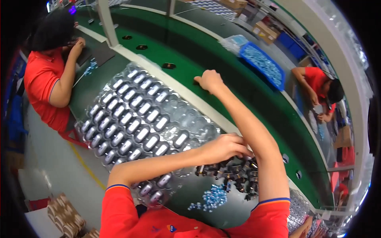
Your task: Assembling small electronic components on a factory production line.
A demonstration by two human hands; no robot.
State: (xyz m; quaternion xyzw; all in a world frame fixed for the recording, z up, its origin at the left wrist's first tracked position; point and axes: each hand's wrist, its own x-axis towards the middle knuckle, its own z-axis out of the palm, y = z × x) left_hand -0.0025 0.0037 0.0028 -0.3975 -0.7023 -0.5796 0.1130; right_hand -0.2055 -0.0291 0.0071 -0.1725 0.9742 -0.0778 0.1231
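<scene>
My right hand (211, 81) reaches over the green conveyor belt (178, 77), its fingers curled downward; whatever they hold is hidden beneath the hand. Crossing under the right forearm, my left hand (228, 148) bends its fingers at the edge of a pile of small black parts (240, 174); I cannot make out what is between the fingertips. Left of it lies a clear plastic blister tray (184, 115) with rows of oval dark-grey housings (144, 108) with pale faces; several pockets on its right side are unfilled. Small shiny blue pieces (214, 197) are heaped near me.
Several flat black parts (169, 66) lie spaced along the belt. Beyond it stands a blue bin (262, 65) of small light-blue pieces. A pale rail (178, 85) separates the bench from the belt. One co-worker (49, 75) sits at left, another (319, 91) across the belt.
</scene>
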